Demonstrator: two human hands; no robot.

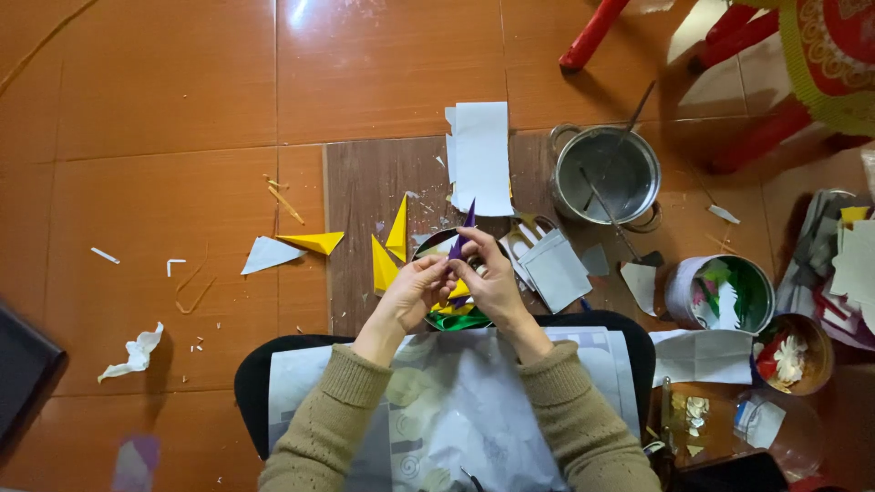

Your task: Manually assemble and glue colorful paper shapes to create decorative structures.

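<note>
We see both hands meeting over a brown wooden board (365, 191) on the floor, pinching a narrow purple folded paper point (463, 233) between them. The left hand (415, 293) closes its fingertips on the lower part of the paper, and the right hand (492, 278) grips it from the other side; the base of the purple piece is hidden behind the fingers. Beneath the hands lie yellow and green folded papers (456, 316), mostly covered. Yellow folded paper triangles (390, 251) lie just left, a white paper sheet (481, 157) beyond, and a round metal pot (609, 173) stands to the right. Red furniture legs (592, 35) are cut off at the top edge.
</note>
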